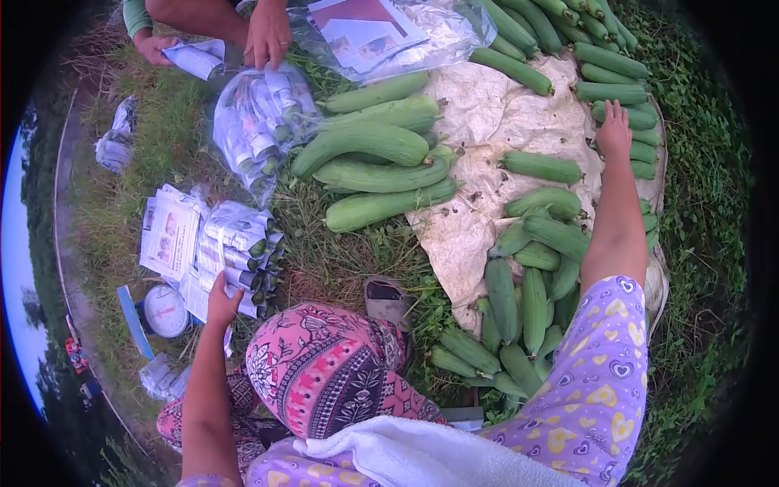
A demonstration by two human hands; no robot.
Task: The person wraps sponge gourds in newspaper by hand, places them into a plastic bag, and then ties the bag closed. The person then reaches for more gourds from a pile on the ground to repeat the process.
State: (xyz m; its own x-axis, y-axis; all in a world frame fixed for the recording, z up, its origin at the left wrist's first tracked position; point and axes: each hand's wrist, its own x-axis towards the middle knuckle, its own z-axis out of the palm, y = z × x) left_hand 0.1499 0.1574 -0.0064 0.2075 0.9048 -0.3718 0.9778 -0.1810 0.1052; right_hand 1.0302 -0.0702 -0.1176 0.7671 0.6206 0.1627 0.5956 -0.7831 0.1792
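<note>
My right hand (614, 134) reaches far out to the upper right. Its fingers are stretched over a long green gourd (637, 118) in a row along the edge of the pale cloth (487, 114). On the left side, my left hand (223, 302) has finger and thumb apart, at the lower edge of a bundle of newspaper-wrapped gourds (235, 239). Dark green gourd ends stick out of that paper. Close by lies a stack of newspaper sheets (172, 231). Between my arms, several large gourds (361, 146) rest on the grass.
Another person's hand (268, 34) touches a clear bag of wrapped gourds (264, 122); their other hand (154, 47) holds paper. A round dial scale (166, 310) stands at left. More gourds (535, 304) are heaped by my right arm. Plastic with printed sheets (369, 32) lies at the top.
</note>
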